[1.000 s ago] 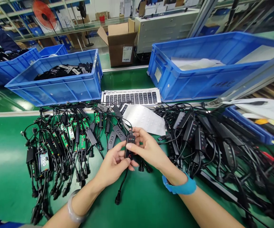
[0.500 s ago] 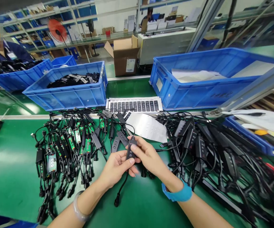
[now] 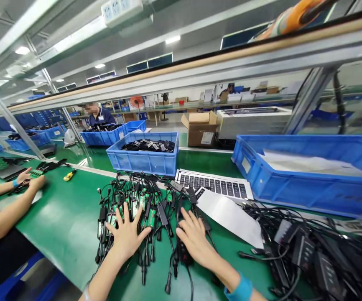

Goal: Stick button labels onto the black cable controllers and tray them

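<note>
Since your left hand (image 3: 126, 238) is fanned wide over the open controllers with green circuit boards (image 3: 151, 218), head view puts those boards most at risk: press down and you could bend parts or strain wires. Whether it touches them, can't tell. Right hand (image 3: 196, 242) has fingers loosely extended over a black cabled controller (image 3: 184, 256), which is on the green bench (image 3: 65, 225) just beside the open pile; undersides hidden, so can't tell if you're pinching it. Cables crisscross there; dragging one could snag its neighbours. The loose white sheet (image 3: 231, 215) near your right fingers could get caught and slide too.

Writing: legends on the black label sheet (image 3: 221, 186) too small to read. Red marks on the controller, same. Carton (image 3: 196, 136) has a white label, illegible. Marks on the right blue bin (image 3: 319, 188) blurred. No brand readable.
</note>
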A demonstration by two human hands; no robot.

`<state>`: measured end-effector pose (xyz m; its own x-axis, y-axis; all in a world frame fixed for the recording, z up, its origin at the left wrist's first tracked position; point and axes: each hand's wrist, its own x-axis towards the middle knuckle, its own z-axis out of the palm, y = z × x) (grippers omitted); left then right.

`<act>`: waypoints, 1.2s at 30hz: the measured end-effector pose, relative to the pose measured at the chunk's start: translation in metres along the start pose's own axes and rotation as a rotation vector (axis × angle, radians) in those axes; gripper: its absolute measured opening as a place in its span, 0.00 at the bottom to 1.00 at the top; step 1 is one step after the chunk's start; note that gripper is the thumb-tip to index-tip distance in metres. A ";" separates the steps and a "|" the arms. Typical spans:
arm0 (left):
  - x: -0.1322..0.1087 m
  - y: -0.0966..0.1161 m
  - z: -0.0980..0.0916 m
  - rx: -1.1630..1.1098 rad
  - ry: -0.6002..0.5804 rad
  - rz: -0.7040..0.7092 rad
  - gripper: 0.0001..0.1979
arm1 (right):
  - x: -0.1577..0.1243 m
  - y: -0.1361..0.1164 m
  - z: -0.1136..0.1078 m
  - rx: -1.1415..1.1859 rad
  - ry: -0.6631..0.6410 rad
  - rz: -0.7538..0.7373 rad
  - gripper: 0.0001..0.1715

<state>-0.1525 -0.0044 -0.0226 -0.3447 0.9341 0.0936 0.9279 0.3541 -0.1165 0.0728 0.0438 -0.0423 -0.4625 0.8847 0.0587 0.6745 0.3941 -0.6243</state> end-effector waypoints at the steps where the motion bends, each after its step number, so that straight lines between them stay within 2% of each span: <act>1: 0.003 -0.008 0.007 0.001 0.025 0.020 0.33 | 0.005 -0.010 0.005 -0.010 -0.031 0.004 0.16; 3: 0.009 -0.023 0.015 -0.011 0.075 0.073 0.32 | 0.014 -0.031 0.015 -0.020 -0.052 0.001 0.15; 6: 0.023 -0.050 0.018 -0.056 0.091 0.157 0.31 | 0.030 -0.061 0.033 -0.002 -0.064 -0.016 0.13; 10: 0.052 -0.098 0.024 -0.026 0.099 0.231 0.29 | 0.058 -0.093 0.060 0.112 -0.090 -0.064 0.15; 12: 0.069 -0.125 0.028 0.008 0.093 0.250 0.27 | 0.074 -0.106 0.070 0.243 -0.136 -0.100 0.12; 15: 0.093 -0.160 0.023 0.044 0.054 0.213 0.26 | 0.094 -0.121 0.072 0.417 -0.197 -0.143 0.06; 18: 0.106 -0.173 0.002 0.057 -0.069 0.133 0.29 | 0.102 -0.125 0.058 0.540 -0.201 -0.152 0.09; 20: 0.108 -0.159 -0.016 0.095 -0.037 0.113 0.31 | 0.099 -0.119 0.040 0.650 -0.190 -0.149 0.08; 21: 0.108 -0.146 -0.023 0.095 0.021 0.134 0.32 | 0.095 -0.113 0.027 0.706 -0.179 -0.145 0.08; 23: 0.109 -0.108 -0.031 0.027 0.114 0.267 0.30 | 0.083 -0.097 -0.006 0.801 -0.131 -0.128 0.11; 26: 0.111 -0.042 -0.028 -0.092 0.111 0.486 0.27 | 0.055 -0.067 -0.072 0.911 0.029 -0.091 0.17; 29: 0.116 0.012 -0.016 -0.204 0.095 0.605 0.28 | 0.021 -0.034 -0.149 0.952 0.246 -0.059 0.21; 31: 0.121 0.035 -0.011 -0.343 0.074 0.600 0.28 | -0.005 -0.008 -0.195 0.796 0.415 -0.013 0.22; 33: 0.122 0.048 -0.011 -0.480 0.044 0.554 0.27 | -0.033 0.020 -0.231 0.532 0.553 0.064 0.21; 35: 0.118 0.053 -0.016 -0.577 0.036 0.504 0.25 | -0.058 0.049 -0.252 0.144 0.651 0.189 0.18; 36: 0.115 0.054 -0.019 -0.619 0.046 0.478 0.24 | -0.069 0.063 -0.255 -0.103 0.644 0.279 0.16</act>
<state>-0.1396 0.1213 0.0010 0.1056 0.9710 0.2146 0.8891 -0.1888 0.4169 0.2939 0.0713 0.1133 0.1463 0.9150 0.3761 0.7842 0.1245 -0.6079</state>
